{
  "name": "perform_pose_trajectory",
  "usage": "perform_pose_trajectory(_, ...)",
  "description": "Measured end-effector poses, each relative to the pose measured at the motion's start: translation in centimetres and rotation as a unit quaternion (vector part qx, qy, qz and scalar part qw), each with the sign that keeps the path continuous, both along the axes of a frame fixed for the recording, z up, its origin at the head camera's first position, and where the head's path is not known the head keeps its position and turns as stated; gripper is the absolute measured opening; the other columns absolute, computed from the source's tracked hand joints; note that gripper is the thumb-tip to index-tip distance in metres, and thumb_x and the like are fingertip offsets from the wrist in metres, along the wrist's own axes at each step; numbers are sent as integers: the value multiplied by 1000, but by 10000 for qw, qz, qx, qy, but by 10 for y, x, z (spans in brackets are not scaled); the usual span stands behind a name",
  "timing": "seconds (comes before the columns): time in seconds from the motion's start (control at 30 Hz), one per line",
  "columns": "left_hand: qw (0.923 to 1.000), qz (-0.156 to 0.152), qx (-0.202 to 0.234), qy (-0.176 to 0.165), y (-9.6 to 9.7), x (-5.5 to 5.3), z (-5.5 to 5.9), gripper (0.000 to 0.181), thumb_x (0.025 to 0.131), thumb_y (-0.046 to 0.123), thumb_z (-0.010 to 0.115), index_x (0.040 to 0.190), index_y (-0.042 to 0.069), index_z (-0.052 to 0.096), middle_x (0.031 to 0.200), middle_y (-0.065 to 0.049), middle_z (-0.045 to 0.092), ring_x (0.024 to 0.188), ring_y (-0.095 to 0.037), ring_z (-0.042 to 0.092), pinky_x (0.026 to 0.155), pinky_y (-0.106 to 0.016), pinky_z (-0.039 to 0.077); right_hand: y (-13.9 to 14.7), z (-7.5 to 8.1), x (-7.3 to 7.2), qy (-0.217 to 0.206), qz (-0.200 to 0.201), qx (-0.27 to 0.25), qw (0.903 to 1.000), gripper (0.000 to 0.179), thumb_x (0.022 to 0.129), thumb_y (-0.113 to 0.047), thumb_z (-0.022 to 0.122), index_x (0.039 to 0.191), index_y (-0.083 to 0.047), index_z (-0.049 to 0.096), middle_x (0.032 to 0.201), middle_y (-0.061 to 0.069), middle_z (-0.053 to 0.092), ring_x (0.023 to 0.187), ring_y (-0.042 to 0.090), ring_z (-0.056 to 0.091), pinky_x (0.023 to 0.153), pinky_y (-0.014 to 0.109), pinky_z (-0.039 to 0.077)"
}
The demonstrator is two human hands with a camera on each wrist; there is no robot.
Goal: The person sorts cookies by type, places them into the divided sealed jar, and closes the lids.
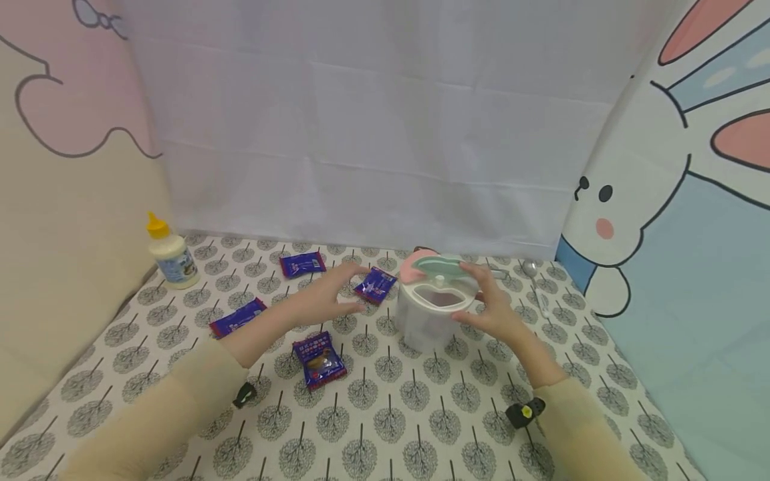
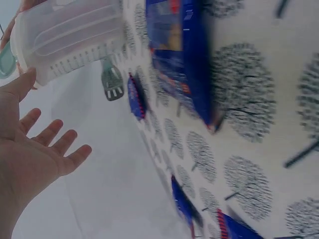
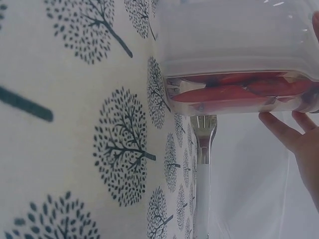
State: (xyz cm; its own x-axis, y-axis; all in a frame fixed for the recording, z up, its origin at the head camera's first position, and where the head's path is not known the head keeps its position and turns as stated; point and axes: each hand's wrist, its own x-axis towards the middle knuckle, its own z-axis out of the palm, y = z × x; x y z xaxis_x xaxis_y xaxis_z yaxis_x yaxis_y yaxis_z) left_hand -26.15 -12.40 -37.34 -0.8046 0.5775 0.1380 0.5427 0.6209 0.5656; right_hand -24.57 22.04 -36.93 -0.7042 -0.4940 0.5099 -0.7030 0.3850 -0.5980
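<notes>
A clear plastic storage container [image 1: 428, 327] with a white lid and pink and green flaps stands upright right of centre. My right hand [image 1: 496, 310] grips its right side near the lid, thumb in front and fingers toward the back. Red shapes show through the container's wall in the right wrist view. To the left of it, my left hand [image 1: 327, 297] hovers with fingers spread and holds nothing. A blue snack packet [image 1: 376, 285] lies between that hand and the container. Another snack packet [image 1: 320, 361] is on the cloth, nearer to me.
Two more blue packets, one at the back [image 1: 303, 264] and one to the left [image 1: 238, 318], lie on the tree-print cloth. A yellow-capped bottle [image 1: 174, 257] stands far left. A spoon [image 1: 535, 284] lies at right; a fork [image 3: 203, 144] and a slotted turner [image 2: 112, 82] lie by the container.
</notes>
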Motion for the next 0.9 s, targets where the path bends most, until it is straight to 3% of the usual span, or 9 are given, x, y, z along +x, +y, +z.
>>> perform_pose_trajectory(0.13,9994,125,-261,-169,-26,15,-19,72,88,39,65,147,16,31,150,-9,34,138,-32,29,111,-55,28,-1,0,-2,141,65,-2,9999,91,62,7,78,138,2,28,127,29,32,113,30,43,84,54,52)
perform_pose_trajectory(0.33,9981,249,-239,-518,-53,34,-43,79,83,38,71,146,12,32,147,-16,37,133,-38,36,106,-59,33,-1,-1,-2,104,57,-2,9999,91,61,4,78,137,1,28,126,29,31,112,37,44,85,56,52)
perform_pose_trajectory(0.5,9922,271,-1203,-160,-65,46,-62,85,76,53,71,142,9,40,142,-21,41,129,-42,40,105,-60,33,0,-2,-1,85,80,-40,9999,90,62,4,78,137,0,28,126,29,31,113,33,42,84,58,51)
perform_pose_trajectory(0.6,9886,249,-1482,41,-66,48,-68,81,74,54,71,135,6,48,141,-23,41,129,-43,39,106,-59,32,0,-1,-2,206,129,-54,9997,89,63,2,79,136,1,28,126,30,31,113,27,43,84,56,52)
perform_pose_trajectory(0.73,9908,181,-1343,-5,-61,47,-70,72,71,46,77,125,5,54,132,-18,50,123,-37,47,104,-55,38,0,0,-2,290,124,-36,9995,89,63,2,79,136,1,28,126,31,31,112,29,44,83,55,53)
perform_pose_trajectory(0.9,9959,79,-763,-482,-54,44,-67,58,77,28,77,124,6,51,118,-7,58,109,-25,56,96,-44,48,-1,-2,-1,296,73,-58,9995,89,61,5,78,135,2,29,126,31,32,111,30,45,82,56,53)
